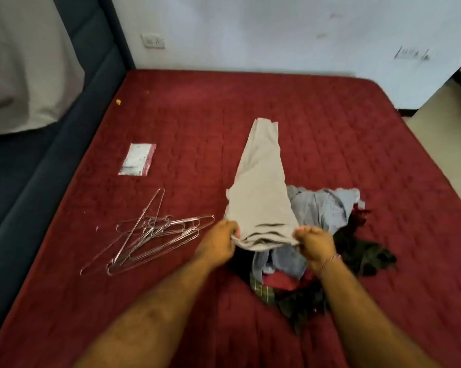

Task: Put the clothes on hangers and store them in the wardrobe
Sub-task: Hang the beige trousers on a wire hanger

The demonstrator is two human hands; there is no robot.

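Observation:
A beige garment (261, 187) stretches away from me over the red bed (330, 134). My left hand (218, 241) grips its near edge on the left, and my right hand (315, 244) grips the same edge on the right. Under and behind it lies a pile of clothes (327, 211) in light blue, dark green, red and plaid. Several thin metal hangers (149, 235) lie tangled on the bed to the left of my left hand. No wardrobe is in view.
A small plastic zip bag (137, 159) lies on the bed beyond the hangers. A dark blue headboard (91, 83) runs along the left side. A white wall with sockets stands behind the bed. Floor shows past the bed's right edge.

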